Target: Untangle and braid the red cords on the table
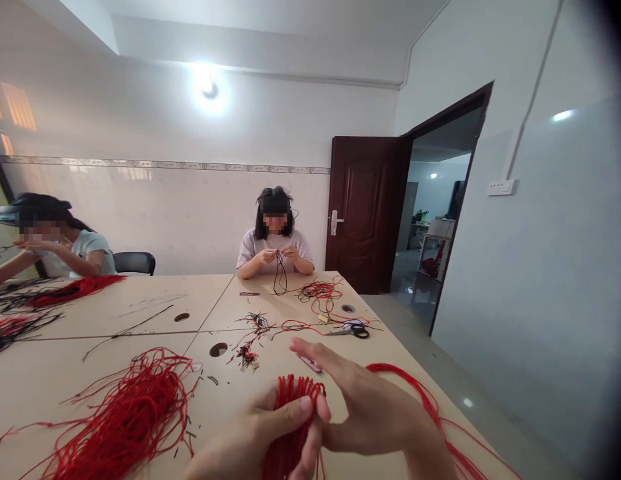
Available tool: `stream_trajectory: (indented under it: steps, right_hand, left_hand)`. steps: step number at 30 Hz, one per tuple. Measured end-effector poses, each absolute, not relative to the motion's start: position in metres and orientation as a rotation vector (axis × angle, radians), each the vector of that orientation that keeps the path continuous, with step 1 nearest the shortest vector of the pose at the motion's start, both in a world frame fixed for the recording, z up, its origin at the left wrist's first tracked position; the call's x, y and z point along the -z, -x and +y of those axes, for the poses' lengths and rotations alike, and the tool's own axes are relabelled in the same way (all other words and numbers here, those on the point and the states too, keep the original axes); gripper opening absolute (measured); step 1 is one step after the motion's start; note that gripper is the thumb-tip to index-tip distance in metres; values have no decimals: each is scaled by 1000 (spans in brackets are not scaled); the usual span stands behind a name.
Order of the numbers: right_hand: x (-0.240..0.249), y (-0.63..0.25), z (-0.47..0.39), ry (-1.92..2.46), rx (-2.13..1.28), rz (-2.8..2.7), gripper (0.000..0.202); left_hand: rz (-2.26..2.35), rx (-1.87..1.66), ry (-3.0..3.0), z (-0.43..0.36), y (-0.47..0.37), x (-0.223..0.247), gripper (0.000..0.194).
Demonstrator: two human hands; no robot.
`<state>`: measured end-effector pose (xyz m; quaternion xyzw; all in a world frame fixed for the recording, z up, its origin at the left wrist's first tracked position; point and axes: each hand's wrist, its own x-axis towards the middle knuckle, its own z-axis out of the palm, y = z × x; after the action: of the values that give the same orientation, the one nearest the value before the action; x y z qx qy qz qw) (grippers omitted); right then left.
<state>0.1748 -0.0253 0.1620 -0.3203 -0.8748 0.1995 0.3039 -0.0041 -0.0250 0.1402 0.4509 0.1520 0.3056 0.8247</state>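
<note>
Near the table's front edge, my left hand (pixel 270 423) is closed around a bundle of red cords (pixel 290 445), its thumb pressed across them. The looped upper ends of the cords stand in a row above the thumb. Just to the right, my right hand (pixel 375 407) is open, with its fingers stretched out toward the upper left over the bundle. Its lower part comes close to the left fingertips; whether they touch, I cannot tell. To the left lies a large tangled heap of red cords (pixel 125 420).
Black-handled scissors (pixel 357 331), black and red cord scraps (pixel 247 355) and a loose red-and-black cord tangle (pixel 320 291) lie farther back on the table (pixel 210 393). More red cords (pixel 425 393) trail along the right edge. One person (pixel 275 247) sits opposite handling black cord, another (pixel 85 247) at left.
</note>
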Motion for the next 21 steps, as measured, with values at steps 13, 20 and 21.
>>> stream_trajectory:
  steps: [13, 20, 21]
  right_hand:
    - [-178, -177, -35, 391, -932, -2246, 12]
    - [-172, -179, -29, 185, -985, -2186, 13]
    - [-172, -176, -28, 182, -989, -2216, 14]
  left_hand:
    - [329, -841, -905, -94, -44, -193, 20]
    - [461, -899, -840, -114, -51, -208, 26]
    - [461, -892, -837, -116, -48, -207, 30]
